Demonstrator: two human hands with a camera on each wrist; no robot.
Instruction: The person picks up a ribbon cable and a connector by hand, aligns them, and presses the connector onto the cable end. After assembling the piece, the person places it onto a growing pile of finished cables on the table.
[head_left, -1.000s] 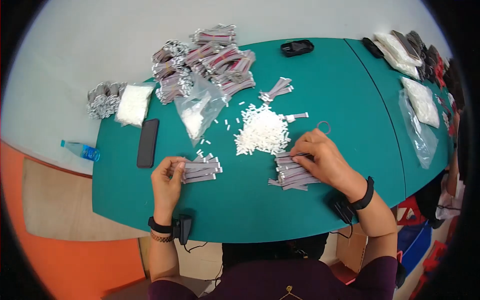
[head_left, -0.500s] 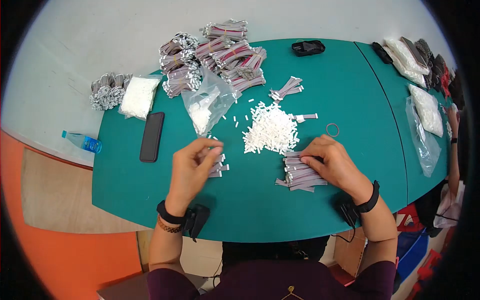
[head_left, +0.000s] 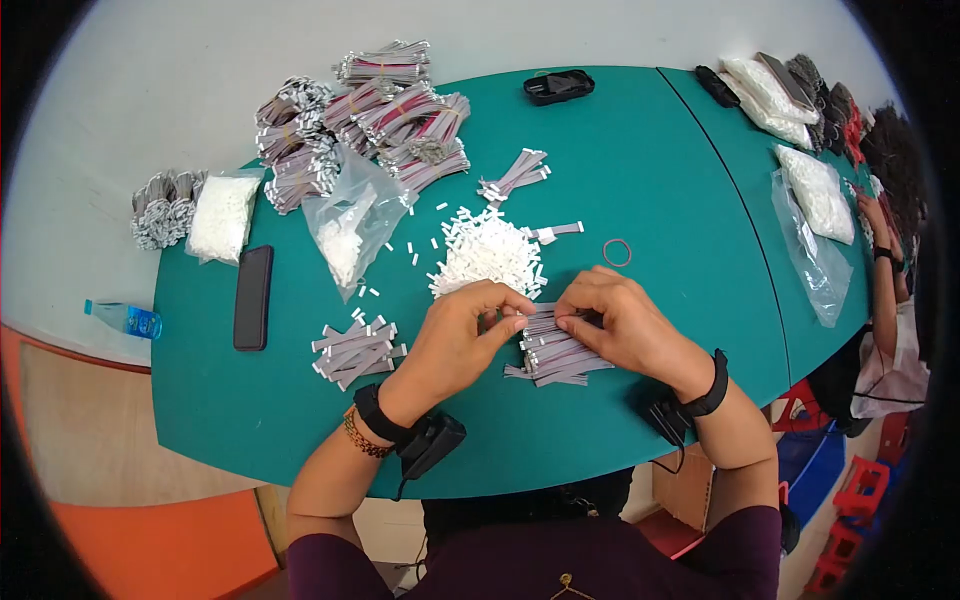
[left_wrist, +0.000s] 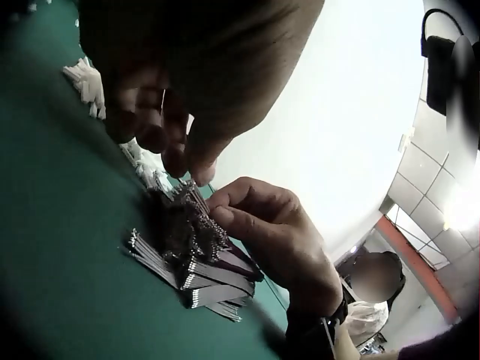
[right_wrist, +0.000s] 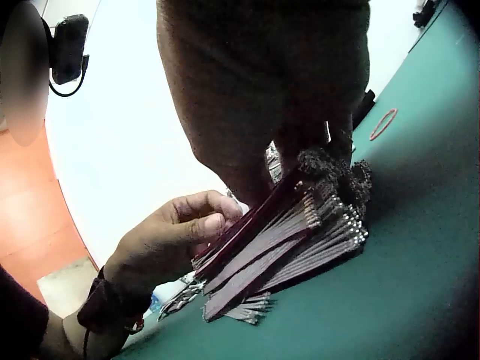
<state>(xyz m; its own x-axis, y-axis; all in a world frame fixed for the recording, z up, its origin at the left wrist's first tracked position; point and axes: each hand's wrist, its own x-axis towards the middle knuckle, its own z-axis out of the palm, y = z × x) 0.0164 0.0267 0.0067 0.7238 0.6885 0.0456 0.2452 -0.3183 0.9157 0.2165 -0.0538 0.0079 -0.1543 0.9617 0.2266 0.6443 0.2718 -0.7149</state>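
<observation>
A stack of flat grey ribbon cables (head_left: 560, 352) lies on the green table in front of the white heap. My right hand (head_left: 628, 325) pinches a cable at the top of this stack between thumb and fingers. My left hand (head_left: 462, 335) has come to the stack's left end, its thumb and forefinger pinching a cable end there. In the left wrist view, both hands' fingertips are close together above the bundled cables (left_wrist: 217, 277). A smaller loose pile of ribbon cables with white ends (head_left: 355, 350) lies left of my left hand.
Small white plastic pieces (head_left: 488, 255) form a heap behind the hands. Near it lie a clear bag (head_left: 350, 225), a red rubber band (head_left: 617, 252) and a few cables (head_left: 515, 178). Banded cable bundles (head_left: 400, 112), a filled bag (head_left: 224, 217) and a phone (head_left: 253, 298) are farther left.
My left hand has let go of the cables at the left pile and moved right to the stack, close to my right hand. The right hand has stayed at the stack.
</observation>
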